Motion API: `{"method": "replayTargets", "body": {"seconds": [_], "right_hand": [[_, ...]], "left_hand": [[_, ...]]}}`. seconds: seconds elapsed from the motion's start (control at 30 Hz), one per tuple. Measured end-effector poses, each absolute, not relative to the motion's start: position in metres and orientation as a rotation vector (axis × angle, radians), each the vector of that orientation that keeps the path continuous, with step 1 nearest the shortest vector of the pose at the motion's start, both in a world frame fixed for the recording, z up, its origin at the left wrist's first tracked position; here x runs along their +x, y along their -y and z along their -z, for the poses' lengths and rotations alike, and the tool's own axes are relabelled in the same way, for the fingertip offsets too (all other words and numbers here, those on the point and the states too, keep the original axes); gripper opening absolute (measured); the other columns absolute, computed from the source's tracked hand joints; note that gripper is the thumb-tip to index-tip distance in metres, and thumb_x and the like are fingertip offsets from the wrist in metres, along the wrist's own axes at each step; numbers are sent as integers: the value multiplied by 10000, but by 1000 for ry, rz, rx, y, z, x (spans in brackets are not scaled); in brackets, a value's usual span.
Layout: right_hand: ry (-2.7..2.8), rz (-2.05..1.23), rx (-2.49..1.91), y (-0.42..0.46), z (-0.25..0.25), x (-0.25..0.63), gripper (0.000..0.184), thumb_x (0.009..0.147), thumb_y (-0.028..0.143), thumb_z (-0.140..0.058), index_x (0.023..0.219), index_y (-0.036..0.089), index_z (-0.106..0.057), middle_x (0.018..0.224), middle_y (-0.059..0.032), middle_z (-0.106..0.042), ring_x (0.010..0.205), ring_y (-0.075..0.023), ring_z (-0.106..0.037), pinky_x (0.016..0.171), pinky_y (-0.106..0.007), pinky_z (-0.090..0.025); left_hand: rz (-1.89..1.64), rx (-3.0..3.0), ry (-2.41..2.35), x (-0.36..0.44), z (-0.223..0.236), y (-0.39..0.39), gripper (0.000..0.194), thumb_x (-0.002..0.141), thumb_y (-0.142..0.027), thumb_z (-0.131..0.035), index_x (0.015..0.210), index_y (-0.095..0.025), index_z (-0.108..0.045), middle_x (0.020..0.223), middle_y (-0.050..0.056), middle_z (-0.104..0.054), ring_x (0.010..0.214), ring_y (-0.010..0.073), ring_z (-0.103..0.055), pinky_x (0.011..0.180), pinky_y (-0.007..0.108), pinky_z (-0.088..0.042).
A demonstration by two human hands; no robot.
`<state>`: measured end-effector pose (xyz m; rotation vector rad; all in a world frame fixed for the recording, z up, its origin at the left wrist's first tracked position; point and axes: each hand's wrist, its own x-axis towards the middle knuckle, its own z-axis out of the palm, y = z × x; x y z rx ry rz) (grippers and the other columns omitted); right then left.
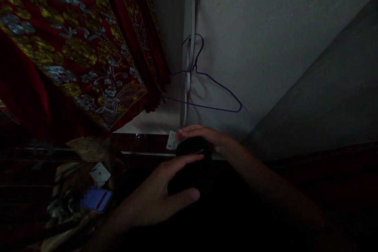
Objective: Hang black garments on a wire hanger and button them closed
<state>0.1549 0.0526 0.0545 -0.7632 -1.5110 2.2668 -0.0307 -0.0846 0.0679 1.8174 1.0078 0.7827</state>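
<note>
In the dim light, a black bundle that looks like cloth (191, 146) lies between my hands; its lower part merges into the dark, so its exact kind cannot be told. My left hand (165, 187) is beside its near side, fingers stretched forward and thumb spread apart, with blackness between them. Around the far side curves my right hand (203, 134), its fingertips bent over the bundle near a small white tag (172, 140). Whether the tag is attached to the bundle is unclear.
A purple wire hanger (218, 82) hangs by a white cable (193, 8) on the grey wall (265, 39). Red cloth with gold and silver decoration (79, 51) hangs at upper left. A white phone (100, 173) and a lit phone screen (96, 199) lie at lower left.
</note>
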Motion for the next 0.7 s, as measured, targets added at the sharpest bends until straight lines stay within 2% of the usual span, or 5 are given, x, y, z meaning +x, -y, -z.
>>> {"method": "replayTargets", "body": {"seconds": [0.2, 0.37, 0.43, 0.53, 0.7], "right_hand": [[1377, -2161, -819, -49, -70, 167, 280, 725, 335, -858, 851, 150, -690, 723, 18, -665, 606, -85, -597, 565, -190, -444], [1444, -2106, -845, -41, -96, 182, 351, 720, 286, -847, 992, 172, -656, 758, 24, -664, 596, -86, -599, 549, -192, -456], [1547, -2148, -787, -35, -110, 185, 413, 696, 248, -851, 1040, 177, -634, 793, 24, -671, 618, -86, -612, 556, -187, -464], [1735, -2148, -740, -27, -127, 189, 492, 663, 214, -849, 1083, 187, -594, 834, 25, -669, 648, -90, -622, 582, -192, -471], [2178, -1487, -1234, -30, -124, 218, 689, 649, 278, -847, 1258, 187, -537, 988, -45, -685, 753, -161, -644, 629, -251, -483]], "left_hand": [[-746, 1990, -950, -31, -52, 89, 611, 925, -318, -678, 1505, -358, -489, 1512, 50, -565, 1367, 269, -562, 1152, 460, -452], [-1359, 1630, -1032, -18, -26, 61, 176, 916, -241, -662, 1092, -236, -669, 1096, 57, -746, 963, 189, -736, 885, 329, -586], [-1481, 1422, -1023, -13, -15, 39, 290, 843, -217, -711, 1111, -228, -599, 1106, 58, -713, 952, 188, -724, 863, 325, -584], [-1084, 1588, -881, -6, 4, 11, 529, 725, -146, -730, 1228, -217, -582, 1205, 74, -694, 1090, 235, -681, 976, 381, -541], [-351, 1887, -869, -15, 29, -8, 219, 844, -249, -624, 1014, -149, -719, 974, 54, -761, 886, 228, -706, 840, 348, -551]]}}
